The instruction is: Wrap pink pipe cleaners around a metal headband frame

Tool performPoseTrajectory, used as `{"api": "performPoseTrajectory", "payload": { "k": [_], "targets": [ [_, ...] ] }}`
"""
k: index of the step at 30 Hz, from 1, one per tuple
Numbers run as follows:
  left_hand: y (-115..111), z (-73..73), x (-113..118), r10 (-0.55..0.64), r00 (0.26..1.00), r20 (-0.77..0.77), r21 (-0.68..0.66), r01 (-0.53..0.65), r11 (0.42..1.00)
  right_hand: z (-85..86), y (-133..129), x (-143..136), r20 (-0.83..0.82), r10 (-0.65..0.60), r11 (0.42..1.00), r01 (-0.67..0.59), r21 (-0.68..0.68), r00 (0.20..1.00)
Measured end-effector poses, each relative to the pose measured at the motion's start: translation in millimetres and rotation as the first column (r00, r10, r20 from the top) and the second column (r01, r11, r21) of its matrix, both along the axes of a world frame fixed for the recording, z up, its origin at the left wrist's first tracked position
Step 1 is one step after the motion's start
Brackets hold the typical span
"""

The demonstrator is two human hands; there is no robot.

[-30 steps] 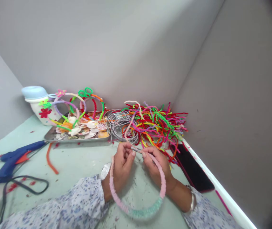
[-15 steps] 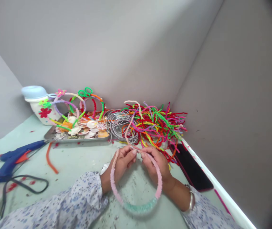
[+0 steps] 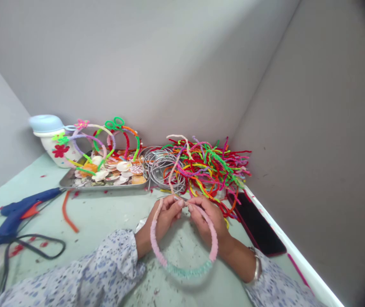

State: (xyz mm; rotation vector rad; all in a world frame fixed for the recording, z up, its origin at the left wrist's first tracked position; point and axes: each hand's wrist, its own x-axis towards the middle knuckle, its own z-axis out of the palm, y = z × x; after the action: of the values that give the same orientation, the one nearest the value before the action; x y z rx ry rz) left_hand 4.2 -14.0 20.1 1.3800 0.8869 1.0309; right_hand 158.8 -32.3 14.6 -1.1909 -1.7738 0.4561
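A hoop wrapped in pipe cleaner (image 3: pixel 189 273), mint green along the bottom and pink up both sides, hangs toward me from my two hands. My left hand (image 3: pixel 163 218) is closed, thumb and finger pinching the hoop's thin top part. Close beside it, my right hand (image 3: pixel 208 217) is closed on the top right of the hoop, fingertips pinched where a peach pipe cleaner (image 3: pixel 172 175) meets it. The loose length of that pipe cleaner rises above the fingers, in front of the wire coil. Exactly what lies between the fingertips is partly hidden.
A metal tray (image 3: pixel 105 187) holds shells and several finished hoops, beside a white cup (image 3: pixel 46 138). Coiled wire (image 3: pixel 160 168) and a heap of pipe cleaners (image 3: pixel 214 166) lie behind my hands. A blue glue gun (image 3: pixel 13 219) rests left, a phone (image 3: pixel 259 226) right.
The hoop's left side has shifted slightly to the right, and the peach pipe cleaner's lower part has moved a little. Both hands keep almost the same place and grip.
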Motion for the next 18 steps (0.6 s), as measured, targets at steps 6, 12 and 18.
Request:
{"api": "performPoseTrajectory", "payload": {
  "k": [6, 12, 18],
  "targets": [
    [0.7, -4.1, 0.2, 0.005, 1.0, 0.014, -0.046, -0.005, 0.999, 2.0, -0.8, -0.3, 0.059, 0.006, 0.999, -0.009, 0.052, 0.998],
    [-0.2, -2.7, 0.0, -0.003, 0.998, 0.061, -0.075, 0.007, 0.997, -0.1, 0.9, 0.1, 0.081, 0.023, 0.99, -0.034, 0.14, 0.996],
    [-1.1, 1.4, -0.5, -0.018, 0.989, 0.145, -0.033, 0.023, 0.999, -1.4, 1.8, 0.7, 0.039, 0.024, 0.99, -0.03, 0.139, 0.999]
  ]
}}
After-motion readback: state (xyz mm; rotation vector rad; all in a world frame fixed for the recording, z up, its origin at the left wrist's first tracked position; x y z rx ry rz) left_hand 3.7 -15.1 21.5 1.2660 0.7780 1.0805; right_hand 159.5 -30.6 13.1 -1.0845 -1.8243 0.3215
